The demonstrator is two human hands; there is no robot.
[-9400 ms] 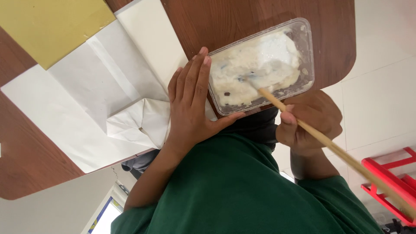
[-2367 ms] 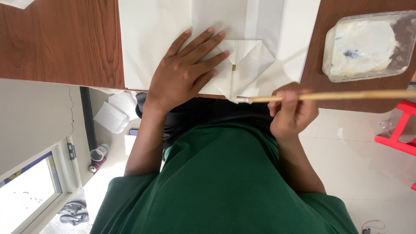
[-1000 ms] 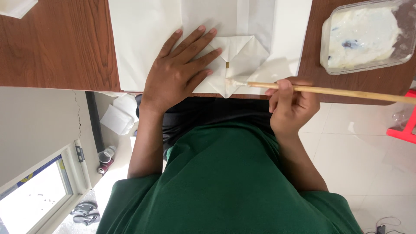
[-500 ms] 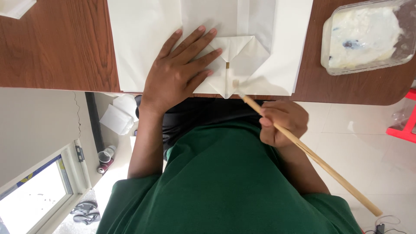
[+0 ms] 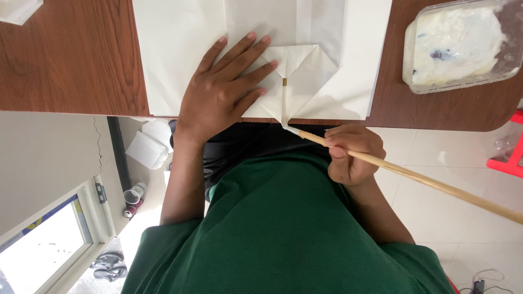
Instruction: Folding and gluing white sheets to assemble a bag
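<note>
My left hand (image 5: 220, 87) lies flat, fingers spread, on a folded white paper sheet (image 5: 327, 65) on the brown wooden table (image 5: 71, 60). The fingertips press beside a diamond-shaped fold (image 5: 302, 76). My right hand (image 5: 353, 153) grips a long wooden brush stick (image 5: 436, 184) near its front end. The brush tip (image 5: 290, 129) touches the paper's lower point at the table's near edge. The stick runs out toward the lower right.
A clear plastic tub of white paste (image 5: 463, 43) stands on the table at the upper right. Something red (image 5: 509, 158) shows at the right edge over the pale tiled floor. My green shirt (image 5: 289, 228) fills the lower middle. A window (image 5: 49, 245) and small items lie lower left.
The brush went from the paste tub to the folded paper. Over the last second its tip slid down the fold to the near edge, and the stick swung toward the lower right.
</note>
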